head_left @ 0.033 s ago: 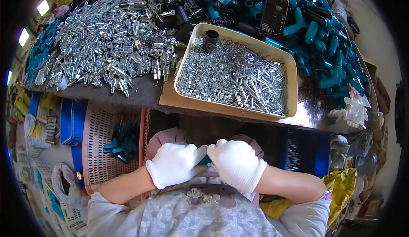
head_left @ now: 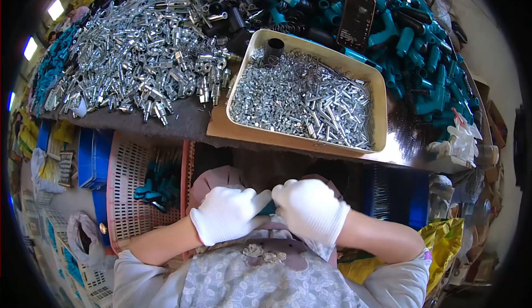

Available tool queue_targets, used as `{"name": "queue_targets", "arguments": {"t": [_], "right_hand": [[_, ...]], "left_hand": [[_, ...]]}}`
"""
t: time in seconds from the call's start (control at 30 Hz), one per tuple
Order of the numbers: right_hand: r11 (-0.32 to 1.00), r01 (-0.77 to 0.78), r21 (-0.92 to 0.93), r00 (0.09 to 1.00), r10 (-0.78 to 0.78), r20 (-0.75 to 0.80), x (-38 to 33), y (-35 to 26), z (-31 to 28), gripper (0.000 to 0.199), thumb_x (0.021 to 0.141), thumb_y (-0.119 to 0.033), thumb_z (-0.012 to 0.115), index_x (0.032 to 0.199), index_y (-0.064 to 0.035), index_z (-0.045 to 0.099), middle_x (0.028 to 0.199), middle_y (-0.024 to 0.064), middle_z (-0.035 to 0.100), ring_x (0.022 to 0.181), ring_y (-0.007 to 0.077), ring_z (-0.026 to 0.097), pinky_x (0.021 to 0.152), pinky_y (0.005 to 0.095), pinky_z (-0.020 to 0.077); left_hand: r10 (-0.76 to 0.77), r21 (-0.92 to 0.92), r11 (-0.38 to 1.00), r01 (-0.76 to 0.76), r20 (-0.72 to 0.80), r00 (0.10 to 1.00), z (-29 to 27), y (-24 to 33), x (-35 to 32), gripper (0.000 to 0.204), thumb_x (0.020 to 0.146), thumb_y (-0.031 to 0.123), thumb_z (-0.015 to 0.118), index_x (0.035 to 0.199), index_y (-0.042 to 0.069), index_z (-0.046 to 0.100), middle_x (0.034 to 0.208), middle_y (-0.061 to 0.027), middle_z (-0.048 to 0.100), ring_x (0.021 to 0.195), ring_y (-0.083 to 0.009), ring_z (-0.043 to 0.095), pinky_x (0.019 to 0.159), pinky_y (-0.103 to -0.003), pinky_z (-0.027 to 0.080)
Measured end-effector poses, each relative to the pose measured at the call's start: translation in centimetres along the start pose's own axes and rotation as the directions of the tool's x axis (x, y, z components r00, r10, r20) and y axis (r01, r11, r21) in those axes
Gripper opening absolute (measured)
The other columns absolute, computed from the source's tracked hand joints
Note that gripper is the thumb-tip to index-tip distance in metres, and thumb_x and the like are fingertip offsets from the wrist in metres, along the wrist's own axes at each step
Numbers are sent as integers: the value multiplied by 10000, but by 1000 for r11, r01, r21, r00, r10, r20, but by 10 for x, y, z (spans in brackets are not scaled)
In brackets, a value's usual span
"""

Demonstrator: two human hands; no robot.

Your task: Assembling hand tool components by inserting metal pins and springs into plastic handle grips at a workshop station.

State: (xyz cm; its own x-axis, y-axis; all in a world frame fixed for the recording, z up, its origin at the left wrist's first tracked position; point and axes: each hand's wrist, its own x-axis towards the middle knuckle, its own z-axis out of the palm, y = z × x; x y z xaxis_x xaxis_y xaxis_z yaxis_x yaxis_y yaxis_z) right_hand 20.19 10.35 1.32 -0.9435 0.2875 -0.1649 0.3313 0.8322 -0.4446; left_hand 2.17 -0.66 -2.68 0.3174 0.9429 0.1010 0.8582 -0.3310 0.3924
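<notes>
Both of my hands wear white knit gloves and meet in front of my lap, below the table edge. Between them a teal plastic part point(head_left: 268, 208) shows only in a small patch; it has the same colour as the tool housings on the table. My left hand point(head_left: 228, 214) is closed around its left side, with thumb and forefinger pointing toward the other hand. Pressed to its right end, my right hand point(head_left: 310, 211) has its fingers curled in. Whether a smaller piece is pinched there is hidden by the glove.
A cream tray point(head_left: 380, 114) of small metal pins, nuts and springs stands on the table. Metal fittings point(head_left: 144, 53) heap up at left, teal tool housings point(head_left: 438, 86) at right with a phone point(head_left: 356, 21). Below are a pink basket point(head_left: 124, 197) and a blue bin point(head_left: 407, 197).
My right hand has shifted slightly to the right, and a little more of the teal part shows between the hands. My left hand stays nearly in place.
</notes>
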Motion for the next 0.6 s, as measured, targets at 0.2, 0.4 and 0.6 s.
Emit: {"name": "queue_targets", "arguments": {"t": [0.2,0.4,0.6], "right_hand": [[931,-15,366,999,26,-25,-4,21,-15,133,799,-164,703,803,-33,684,775,168,676,757,358,667,698,417,532],[856,-84,509,986,144,-81,-13,22,-29,114,772,-42,750,885,-29,736,835,117,708,736,226,700,685,312,546],[919,79,385,983,-9,-181,-17,18,-19,76,808,-91,694,875,-59,712,859,120,664,765,306,666,693,361,537]], "left_hand": [[67,-25,997,-69,-84,994,-1,4,-1,373,835,385,709,1083,117,635,689,-60,571,581,-247,639,544,-354,515],[49,-25,998,-54,-171,984,-10,3,-10,404,821,381,724,1122,124,642,696,-45,557,584,-225,632,530,-336,498],[52,-37,998,-59,-151,987,-12,2,-7,395,811,377,728,1097,117,645,697,-44,578,596,-224,633,522,-337,494]]}}
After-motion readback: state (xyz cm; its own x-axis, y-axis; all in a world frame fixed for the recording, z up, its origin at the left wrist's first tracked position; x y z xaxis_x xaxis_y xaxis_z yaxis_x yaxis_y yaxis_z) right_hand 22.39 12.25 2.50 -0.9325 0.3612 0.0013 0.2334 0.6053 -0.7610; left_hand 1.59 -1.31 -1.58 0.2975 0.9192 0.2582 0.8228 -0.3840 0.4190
